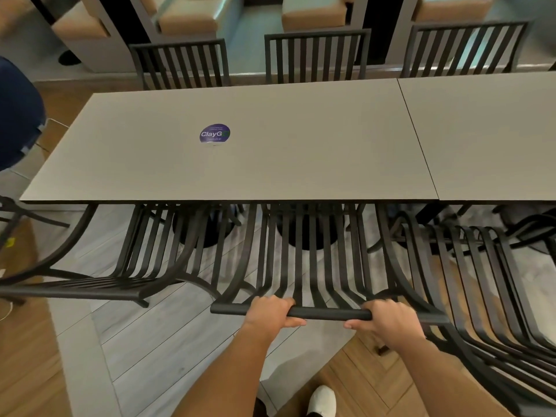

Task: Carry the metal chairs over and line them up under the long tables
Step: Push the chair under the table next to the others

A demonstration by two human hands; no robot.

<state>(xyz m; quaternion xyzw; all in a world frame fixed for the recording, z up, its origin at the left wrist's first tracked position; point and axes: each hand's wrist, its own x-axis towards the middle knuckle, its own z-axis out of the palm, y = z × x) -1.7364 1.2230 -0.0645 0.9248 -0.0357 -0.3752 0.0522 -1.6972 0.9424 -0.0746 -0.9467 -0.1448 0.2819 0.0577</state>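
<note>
1. Head view looking down on a black metal chair [304, 266], its slatted back curving away under the near edge of the long grey table [240, 164].
2. Gripping the chair's top rail [328, 313] with both hands: left hand [272, 313] wrapped fully round the bar just left of its middle, fingers curled underneath, thumb side on top.
3. Closing the right hand [388, 322] over the same rail towards its right end, fingers [355, 324] folded round the bar from above.
4. Sitting with its seat part tucked beneath the tabletop, back slats rising towards the camera; exactly how far under, hard to judge, since the tabletop hides the seat.
5. Standing just beside it on the left, a second metal chair [99, 284], also part under the table, its back appearing tipped lower, possibly from lens distortion.
6. Crowding in close on the right, what looks like a nested stack of chairs [481, 296], touching or nearly touching the held chair's right side.
7. Lining the far side of the table, three more chairs [316, 55] with upright slatted backs.
8. Showing a round purple sticker [214, 133] on the tabletop, and a second table [496, 130] butted against the first on the right.
9. Showing a white shoe [322, 400] on the wood and grey plank floor.
</note>
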